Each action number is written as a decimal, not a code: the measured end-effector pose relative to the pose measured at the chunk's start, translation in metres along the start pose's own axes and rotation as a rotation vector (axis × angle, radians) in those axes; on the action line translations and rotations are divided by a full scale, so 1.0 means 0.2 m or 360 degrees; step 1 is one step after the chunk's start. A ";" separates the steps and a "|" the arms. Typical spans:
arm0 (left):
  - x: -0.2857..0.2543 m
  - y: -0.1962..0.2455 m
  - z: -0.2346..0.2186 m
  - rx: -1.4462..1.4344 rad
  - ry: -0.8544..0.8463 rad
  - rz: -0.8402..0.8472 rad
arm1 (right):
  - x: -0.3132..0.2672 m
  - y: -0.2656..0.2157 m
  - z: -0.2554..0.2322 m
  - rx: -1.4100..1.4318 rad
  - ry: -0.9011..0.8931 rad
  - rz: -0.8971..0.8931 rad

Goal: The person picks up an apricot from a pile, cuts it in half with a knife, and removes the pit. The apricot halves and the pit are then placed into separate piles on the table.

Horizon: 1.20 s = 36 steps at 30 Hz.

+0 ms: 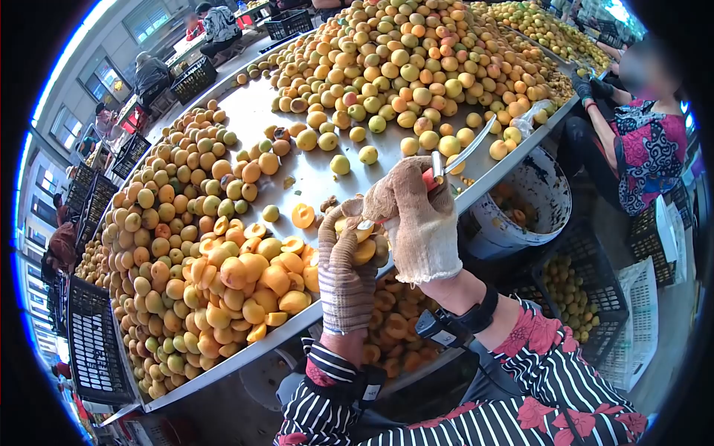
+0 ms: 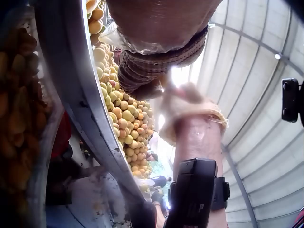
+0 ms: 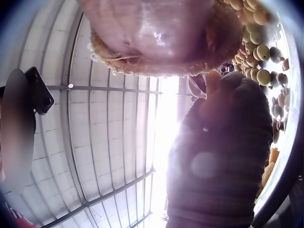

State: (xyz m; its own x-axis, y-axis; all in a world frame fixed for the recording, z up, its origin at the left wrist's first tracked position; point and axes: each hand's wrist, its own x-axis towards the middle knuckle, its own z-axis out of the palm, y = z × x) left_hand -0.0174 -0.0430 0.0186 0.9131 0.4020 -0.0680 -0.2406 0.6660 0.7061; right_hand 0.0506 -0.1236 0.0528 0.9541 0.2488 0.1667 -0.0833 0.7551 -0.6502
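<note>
In the head view my left hand [image 1: 348, 271], in a striped knit glove, grips a yellow-orange apricot [image 1: 364, 252] above the metal table's near edge. Close to its right, my right hand [image 1: 418, 219], in a worn beige glove, grips a red-handled tool [image 1: 429, 178]. A long, curved pale metal strip [image 1: 473, 147] sticks up from that fist. At the other side of the fist, a small metal tip [image 1: 365, 225] meets the apricot. Both wrist views look from below, and the gloves hide most of the tool and fruit. Halved apricots [image 1: 260, 275] lie piled left of my hands.
Whole apricots [image 1: 416, 59] are heaped across the metal table [image 1: 320, 163]. Below its edge sit a container of halved fruit [image 1: 390, 327], a stained white bucket [image 1: 547, 215] and a black crate [image 1: 595, 275]. Another person [image 1: 639, 141] sits at the right; a black crate [image 1: 93, 342] stands left.
</note>
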 end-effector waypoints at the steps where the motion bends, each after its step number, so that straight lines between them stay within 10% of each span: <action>1: 0.00 -0.01 0.00 -0.0001 0.0037 0.0052 | -0.01 0.00 0.01 0.0013 -0.0003 -0.0050; 5: -0.01 -0.03 0.00 0.0052 0.0067 0.0132 | -0.01 0.01 0.04 -0.0072 0.0225 0.0006; 8: -0.01 -0.07 -0.08 0.1416 -0.0081 0.0698 | 0.01 0.02 -0.01 0.0079 0.0161 0.0070; 19: -0.01 -0.08 -0.01 0.0821 0.0357 0.0238 | -0.01 0.11 0.00 0.0007 0.0098 -0.0045; 23: 0.01 -0.11 -0.02 0.1148 0.0413 0.0494 | -0.02 0.13 0.03 -0.0064 0.0142 -0.0033; 27: 0.00 -0.08 0.00 0.1085 0.0397 0.0519 | 0.07 0.05 0.07 0.0125 0.0860 0.0462; 36: 0.01 -0.09 -0.06 0.1344 0.0231 0.0728 | 0.13 0.17 -0.14 0.0790 0.0635 0.0645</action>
State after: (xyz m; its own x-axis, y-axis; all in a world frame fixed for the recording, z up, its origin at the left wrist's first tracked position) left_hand -0.0151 -0.0473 -0.0035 0.7269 0.6213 0.2926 -0.1953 -0.2215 0.9554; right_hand 0.0800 -0.1086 0.0154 0.8451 0.3981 -0.3567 -0.4797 0.8593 -0.1775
